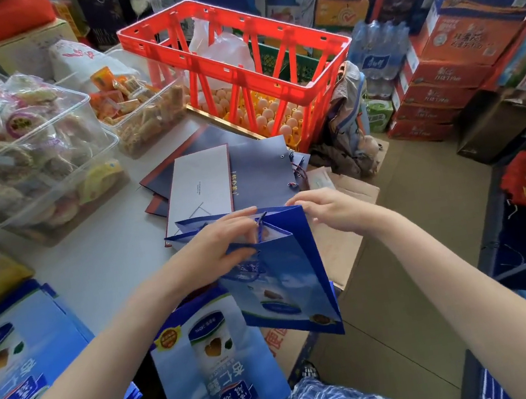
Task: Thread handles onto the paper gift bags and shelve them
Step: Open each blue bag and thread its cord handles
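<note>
I am holding a blue paper gift bag [283, 278] open at its mouth, just below centre of view, hanging off the worktop [100, 264] edge. Its front panel is printed with a pale sky, a can and a nut; the side gusset is plain deep blue and creased into a fold. My left hand [223, 242], at 9 o'clock of the bag's mouth, is gripping the near rim, fingers curled around it. A twisted blue cord handle [260, 230] is running down from the far rim past these fingers. My right hand [328, 210], at 2 o'clock, is pinching the far top corner with narrowed fingers. Flat grey-blue bags [249, 163] are lying stacked at 12 o'clock on the worktop. More printed blue bags [210, 361] are lying at 7 o'clock. A red crate [235, 66] is standing further off at 12 o'clock.
</note>
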